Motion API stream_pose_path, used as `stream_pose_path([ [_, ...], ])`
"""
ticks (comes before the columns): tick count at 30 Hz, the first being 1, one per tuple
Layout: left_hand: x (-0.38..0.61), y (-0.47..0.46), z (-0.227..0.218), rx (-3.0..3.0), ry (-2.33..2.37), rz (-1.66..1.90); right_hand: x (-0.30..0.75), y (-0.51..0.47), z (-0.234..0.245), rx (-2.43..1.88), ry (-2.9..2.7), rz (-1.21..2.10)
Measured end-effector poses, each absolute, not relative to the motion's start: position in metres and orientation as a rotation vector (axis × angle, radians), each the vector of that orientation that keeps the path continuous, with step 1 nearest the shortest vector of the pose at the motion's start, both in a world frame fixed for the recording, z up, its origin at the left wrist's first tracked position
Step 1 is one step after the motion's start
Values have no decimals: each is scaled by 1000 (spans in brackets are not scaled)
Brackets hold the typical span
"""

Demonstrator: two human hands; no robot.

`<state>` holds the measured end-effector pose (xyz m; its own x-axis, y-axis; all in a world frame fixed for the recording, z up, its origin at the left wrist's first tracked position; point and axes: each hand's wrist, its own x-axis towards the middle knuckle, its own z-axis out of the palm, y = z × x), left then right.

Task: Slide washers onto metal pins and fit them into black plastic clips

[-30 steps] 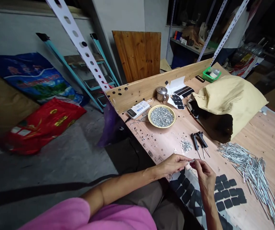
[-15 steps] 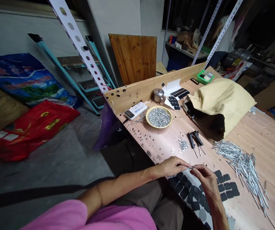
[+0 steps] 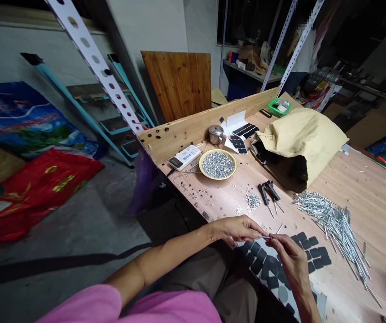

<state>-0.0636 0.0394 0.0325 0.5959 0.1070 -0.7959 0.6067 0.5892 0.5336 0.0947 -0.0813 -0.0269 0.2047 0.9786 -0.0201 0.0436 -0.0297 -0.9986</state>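
My left hand [image 3: 242,228] is closed in a pinch on one end of a thin metal rod [image 3: 266,237], above the near edge of the table. At the rod's other end, the thumb and fingers of my right hand [image 3: 292,256] are pinched together; whether a small part sits between those fingertips is hidden. Dark rounded-square pads [image 3: 309,242] lie on the table under and beside my hands, some on a pale sheet. Just beyond the fingers a second rod [image 3: 279,228] shows. Farther back rest black-handled tools [image 3: 271,193] with metal prongs, beside a heap of small metal nuts or washers [image 3: 252,201].
A yellow bowl [image 3: 200,168] holds many small metal pieces. Behind it stand a white device [image 3: 185,157] and a metal pot [image 3: 216,134]. An open paper sack [image 3: 309,139] lies right of centre, near a pile of metal rods [image 3: 337,229]. A person [image 3: 302,54] stands at the back.
The view has swung slightly right, so the scene sits farther left. My hands stay together at the rod, with more of the rod beyond my fingers showing now.
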Motion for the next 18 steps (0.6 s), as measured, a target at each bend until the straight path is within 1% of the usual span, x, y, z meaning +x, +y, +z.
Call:
stream_pose_path([
  [3, -58, 35, 34, 877, 935, -319, 93, -83, -26, -1418, -1089, 912],
  [5, -55, 31, 36, 962, 971, -263, 93, -85, -26, -1463, -1103, 833],
  [7, -54, 27, 37, 1061, 989, -203, 93, -87, -26, -1474, -1096, 838],
  [11, -56, 22, 30, 1107, 939, -248, 95, -90, -25, -1462, -1166, 792],
  [13, -56, 18, 26, 1316, 939, -198, 96, -91, -26, -1477, -1205, 779],
  [16, -54, 11, 24, 1690, 937, -53, 96, -93, -29, -1505, -1149, 871],
  [18, -53, 9, 23, 1647, 948, -45, 96, -94, -28, -1510, -1125, 888],
])
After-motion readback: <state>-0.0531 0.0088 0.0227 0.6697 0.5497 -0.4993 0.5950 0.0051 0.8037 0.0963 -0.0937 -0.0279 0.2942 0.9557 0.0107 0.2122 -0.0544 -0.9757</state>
